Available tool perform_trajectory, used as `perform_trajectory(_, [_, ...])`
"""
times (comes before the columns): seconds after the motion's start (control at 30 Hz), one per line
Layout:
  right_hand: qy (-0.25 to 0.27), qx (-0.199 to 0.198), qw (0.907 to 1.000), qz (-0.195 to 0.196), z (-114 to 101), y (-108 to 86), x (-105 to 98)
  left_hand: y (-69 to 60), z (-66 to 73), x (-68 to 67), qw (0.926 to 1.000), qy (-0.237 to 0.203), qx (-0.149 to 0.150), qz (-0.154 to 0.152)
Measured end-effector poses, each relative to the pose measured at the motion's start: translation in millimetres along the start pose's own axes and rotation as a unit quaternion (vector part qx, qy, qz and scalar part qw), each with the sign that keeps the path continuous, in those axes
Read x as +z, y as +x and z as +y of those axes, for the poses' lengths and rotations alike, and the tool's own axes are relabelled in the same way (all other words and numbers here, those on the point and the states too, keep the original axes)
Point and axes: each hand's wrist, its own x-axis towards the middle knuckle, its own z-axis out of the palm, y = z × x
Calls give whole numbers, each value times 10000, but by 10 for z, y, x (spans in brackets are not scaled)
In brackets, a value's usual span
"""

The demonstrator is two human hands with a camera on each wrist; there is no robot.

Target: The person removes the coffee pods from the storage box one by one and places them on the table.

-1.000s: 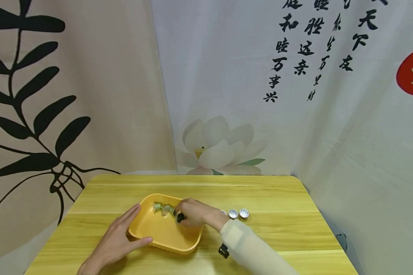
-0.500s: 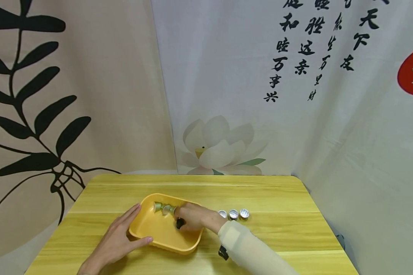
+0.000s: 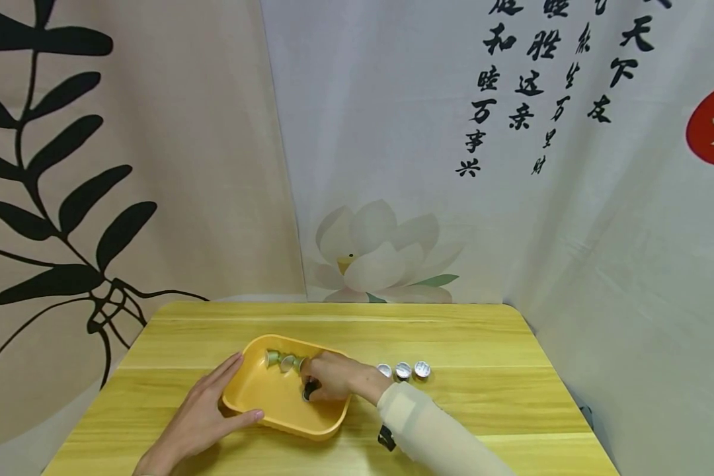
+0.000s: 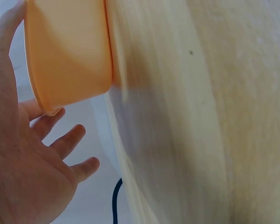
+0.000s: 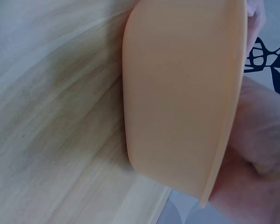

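A yellow plastic tray (image 3: 276, 400) stands on the table, turned at a slant. My left hand (image 3: 196, 410) rests against its left end, thumb on the near rim and long fingers along the far corner. Inside the tray my right hand (image 3: 336, 375) pinches a small dark round container (image 3: 311, 389), most of it behind the fingers. Light green little cups (image 3: 287, 363) lie in a row along the far inner wall. In the right wrist view the tray's outer wall (image 5: 182, 93) hides the right fingertips and what they hold.
Right of the tray, several small round silver-topped containers (image 3: 403, 371) stand in a row on the wooden table (image 3: 476, 410). A black device (image 3: 387, 436) shows under the right sleeve. Behind hangs a printed curtain (image 3: 393, 132).
The right hand has shifted slightly left and toward the near side inside the tray, bringing the dark container lower. Over the last half second it barely moves. The left hand stays in place.
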Motion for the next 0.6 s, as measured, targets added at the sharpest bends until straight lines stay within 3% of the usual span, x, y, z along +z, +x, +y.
perform_trajectory(0.27, [228, -49, 9997, -13, 6, -16, -17, 4, -10, 20, 10000, 7, -15, 4])
perform_trajectory(0.6, [899, -234, 9955, 177, 86, -53, -82, -2, 1, 18, 10000, 42, -30, 4])
